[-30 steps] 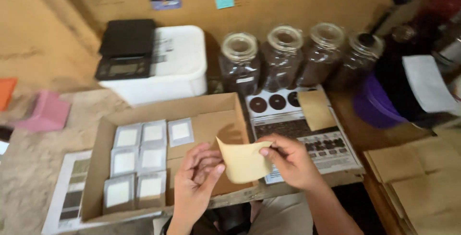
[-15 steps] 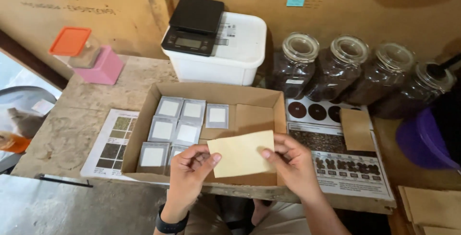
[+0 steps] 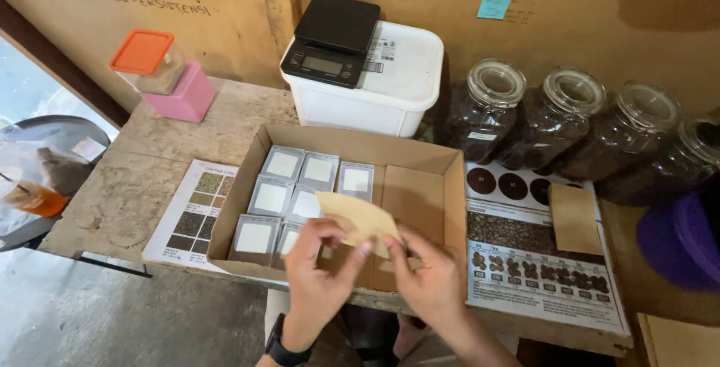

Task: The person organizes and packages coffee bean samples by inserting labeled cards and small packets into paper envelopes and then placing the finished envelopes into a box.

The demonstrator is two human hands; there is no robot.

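Plywood walls back a rough stone-topped table (image 3: 142, 179), and on it sits an open brown cardboard box (image 3: 420, 194) holding rows of small grey packets with white labels (image 3: 289, 191) along its 9 o'clock half. At 12 o'clock from the box you have a white plastic tub (image 3: 390, 82) with a black digital scale (image 3: 334, 37) on its lid. At 2 o'clock stand four clear glass jars of dark roasted beans (image 3: 551, 116), and below them a printed chart of bean samples (image 3: 540, 262) with a flat brown paper pouch (image 3: 574, 217) lying on it. At 10 o'clock a pink box (image 3: 187, 97) carries an orange-lidded clear container (image 3: 146, 59). A second printed sheet (image 3: 191, 213) pokes out from under the box at 9 o'clock.

Your left hand (image 3: 319, 269) and right hand (image 3: 427, 281) both pinch a tan paper pouch (image 3: 360, 217) by its lower edge, fingers curled, thumbs on the near face. You hold it tilted above the box's near wall, over the packets at 6 o'clock.

A purple rounded object (image 3: 679, 239) at 3 o'clock is cut off by the frame edge. Your hands hide the pouch's lower corner and the nearest packets.
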